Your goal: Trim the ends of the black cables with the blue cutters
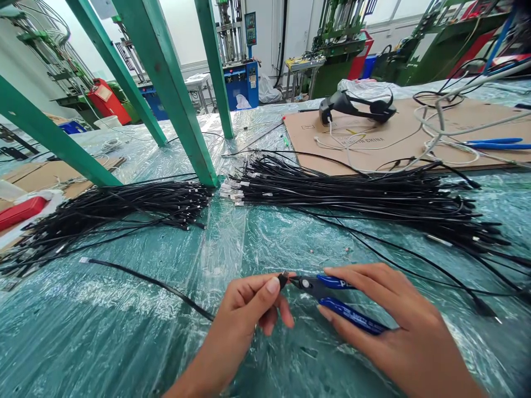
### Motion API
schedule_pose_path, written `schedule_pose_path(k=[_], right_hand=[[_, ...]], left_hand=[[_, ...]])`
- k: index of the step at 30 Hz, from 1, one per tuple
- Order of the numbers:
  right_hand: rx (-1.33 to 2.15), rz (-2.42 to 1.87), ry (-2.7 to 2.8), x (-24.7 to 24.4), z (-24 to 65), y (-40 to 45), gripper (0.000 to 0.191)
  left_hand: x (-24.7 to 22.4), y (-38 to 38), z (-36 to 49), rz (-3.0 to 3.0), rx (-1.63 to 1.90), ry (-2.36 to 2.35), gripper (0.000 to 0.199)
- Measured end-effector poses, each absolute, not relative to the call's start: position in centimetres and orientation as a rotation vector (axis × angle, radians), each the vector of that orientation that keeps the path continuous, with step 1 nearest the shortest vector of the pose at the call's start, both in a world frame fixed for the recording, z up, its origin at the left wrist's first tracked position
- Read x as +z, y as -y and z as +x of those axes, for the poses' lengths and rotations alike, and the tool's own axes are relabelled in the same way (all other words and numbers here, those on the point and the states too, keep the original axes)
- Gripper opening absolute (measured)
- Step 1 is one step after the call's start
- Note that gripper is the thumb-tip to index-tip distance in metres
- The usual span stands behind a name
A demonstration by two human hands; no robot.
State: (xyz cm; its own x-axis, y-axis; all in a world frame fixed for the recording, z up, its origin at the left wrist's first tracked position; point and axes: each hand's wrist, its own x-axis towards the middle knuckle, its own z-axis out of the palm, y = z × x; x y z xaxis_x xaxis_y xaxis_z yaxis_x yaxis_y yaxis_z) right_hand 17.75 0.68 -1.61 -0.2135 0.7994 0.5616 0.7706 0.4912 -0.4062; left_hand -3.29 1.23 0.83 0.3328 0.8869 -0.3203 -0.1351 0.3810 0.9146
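Between thumb and fingers, my left hand [253, 309] pinches the black connector end [283, 279] of a cable. That cable [153, 282] seems to run back past my left wrist, its other end lying to the left on the plastic film. My right hand [394, 320] holds blue-handled cutters [352, 315], thumb on the lower handle and fingers on the upper one, with the handles spread. The cutter tips touch or nearly touch the connector end; the exact contact is too small to tell.
Behind my hands lie a right bundle of black cables [352, 193] and a left bundle [136, 204]. Green posts [166, 83] rise between them. A black headset [357, 105] and blue-handled pliers [498, 145] rest on cardboard [307, 149]. A red object [20, 213] is at far left.
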Motion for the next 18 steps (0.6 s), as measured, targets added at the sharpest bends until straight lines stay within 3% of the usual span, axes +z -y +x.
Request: schedule_pose_path(k=[18], right_hand=[[0.114, -1.316, 1.985, -1.59, 17.66, -0.69, 0.025]], left_hand=[[1.12, -1.17, -3.22, 0.940, 0.801, -1.017, 0.031]])
